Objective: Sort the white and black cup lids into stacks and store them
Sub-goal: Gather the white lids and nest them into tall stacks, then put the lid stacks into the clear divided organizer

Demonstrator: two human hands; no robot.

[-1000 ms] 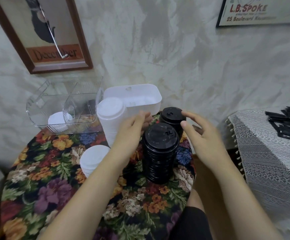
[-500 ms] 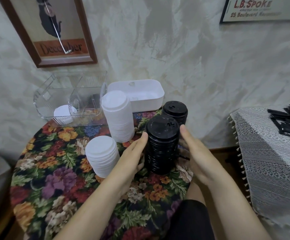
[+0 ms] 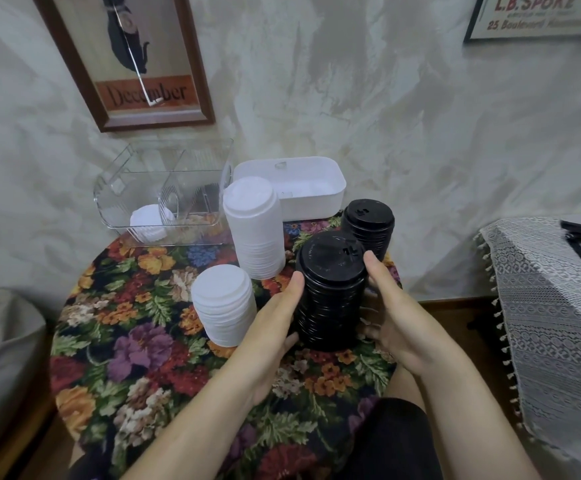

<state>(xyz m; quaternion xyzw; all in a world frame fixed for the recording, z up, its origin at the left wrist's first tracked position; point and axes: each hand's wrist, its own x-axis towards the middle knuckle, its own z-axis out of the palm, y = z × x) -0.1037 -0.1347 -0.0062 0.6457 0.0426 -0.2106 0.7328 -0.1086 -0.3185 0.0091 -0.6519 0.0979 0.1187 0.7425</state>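
While a second ago the person reached toward the lid tops, the grip has since dropped low: on the floral table [image 3: 136, 358], right of the tall white lid stack [image 3: 257, 233] and short white lid stack [image 3: 225, 303], the near black lid stack [image 3: 330, 296] sits clasped, left hand [image 3: 275, 323] and right hand [image 3: 396, 320] curled round its sides.

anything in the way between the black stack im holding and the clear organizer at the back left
Yes. The tall white stack stands directly between the near black stack, gripped by the left hand and right hand, and the clear organizer. The short white stack sits off that line, nearer the person.
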